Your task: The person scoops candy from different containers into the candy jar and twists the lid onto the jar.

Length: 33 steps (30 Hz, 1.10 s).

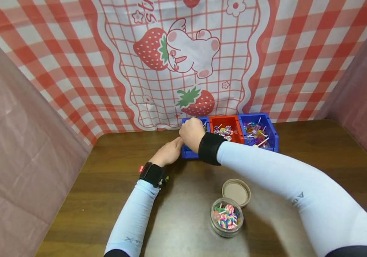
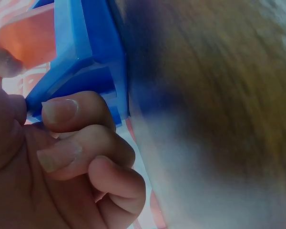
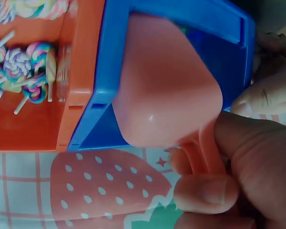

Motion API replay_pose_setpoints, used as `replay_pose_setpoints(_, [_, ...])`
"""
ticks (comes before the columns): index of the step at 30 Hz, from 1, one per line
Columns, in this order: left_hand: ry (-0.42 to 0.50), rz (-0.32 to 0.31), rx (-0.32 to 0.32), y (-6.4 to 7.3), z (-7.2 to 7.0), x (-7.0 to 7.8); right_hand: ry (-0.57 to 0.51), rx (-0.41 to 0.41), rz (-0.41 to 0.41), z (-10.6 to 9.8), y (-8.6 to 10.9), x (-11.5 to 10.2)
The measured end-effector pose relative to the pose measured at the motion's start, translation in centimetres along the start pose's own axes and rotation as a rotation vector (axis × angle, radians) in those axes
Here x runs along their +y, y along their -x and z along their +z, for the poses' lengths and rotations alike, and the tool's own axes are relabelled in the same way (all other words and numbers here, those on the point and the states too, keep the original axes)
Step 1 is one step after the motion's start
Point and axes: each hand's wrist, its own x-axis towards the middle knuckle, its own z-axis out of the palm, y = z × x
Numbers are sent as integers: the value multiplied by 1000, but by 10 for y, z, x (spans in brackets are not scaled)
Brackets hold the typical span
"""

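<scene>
My right hand (image 1: pixel 192 134) grips the handle of a pink scoop (image 3: pixel 167 86). The scoop's bowl sits inside the leftmost blue bin (image 1: pixel 189 155), its back facing the right wrist camera and covering most of the contents. On the bin's left side, my left hand (image 1: pixel 168 152) holds its wall; in the left wrist view the fingers (image 2: pixel 93 148) are curled at the blue edge. Lollipop-shaped pieces (image 1: pixel 224 132) lie in the red bin (image 1: pixel 213 123) alongside.
Right of the red bin stands another blue bin (image 1: pixel 274 137) with colourful stick candies. Nearer on the wooden table (image 1: pixel 183 214) are a clear jar (image 1: pixel 226 233) holding candy pieces and a round lid (image 1: pixel 235 192). A checked cloth (image 1: pixel 299 71) hangs behind the bins.
</scene>
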Motion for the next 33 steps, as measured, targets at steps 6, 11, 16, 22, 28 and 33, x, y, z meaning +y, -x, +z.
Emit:
replay_pose_setpoints(6, [-12,-8,19,0,-2,0,-96,42,46,7,2,7])
replay_pose_setpoints(11, [-4,-35,-7,-1,0,1,-229,125,131,23,8,12])
replay_pose_setpoints(16, [0,-47,-17,-1,1,3,-310,178,183,35,12,18])
replay_pose_setpoints(22, [-7,-43,-10,-1,1,3,-463,91,284,47,15,26])
replay_pose_setpoints(28, [-6,-44,-2,-2,2,2,-598,56,320,55,19,28])
replay_pose_setpoints(33, [-1,-51,-3,-2,1,4,-617,88,351,58,22,28])
